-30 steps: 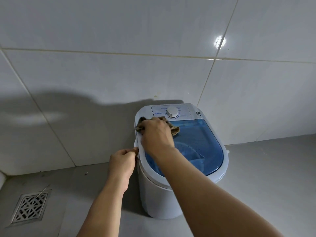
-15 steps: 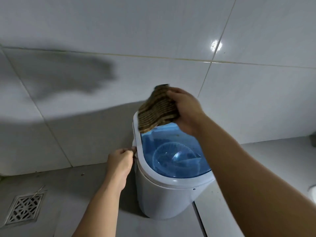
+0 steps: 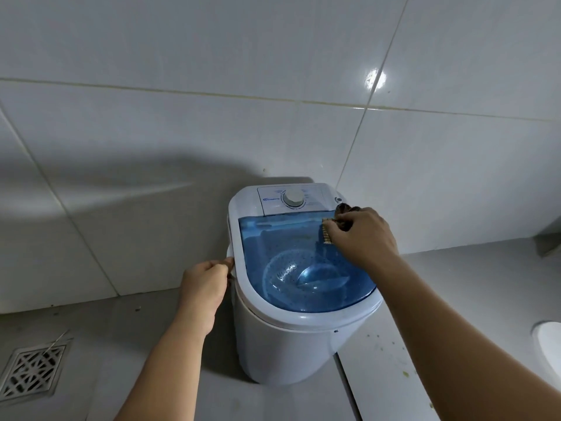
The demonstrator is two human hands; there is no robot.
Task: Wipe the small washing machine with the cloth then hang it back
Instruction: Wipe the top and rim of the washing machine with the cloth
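The small white washing machine [image 3: 291, 344] stands on the floor against the tiled wall, with a blue see-through lid [image 3: 279, 247] and a white dial [image 3: 293, 198] on its back panel. My right hand [image 3: 361, 238] presses a bunched brown striped cloth [image 3: 341, 217] on the lid's far right corner, and most of the cloth is hidden under the hand. My left hand [image 3: 206, 287] is closed on the machine's left side handle at the rim.
A metal floor drain [image 3: 32, 370] lies at the lower left. The tiled wall [image 3: 273, 101] stands right behind the machine. A white rounded object [image 3: 549, 338] pokes in at the right edge, beside a raised grey floor strip [image 3: 379, 375].
My right hand lifted the cloth off the lid's left side, carried it across above the back panel, and now presses it on the right back corner. My left hand kept its hold.
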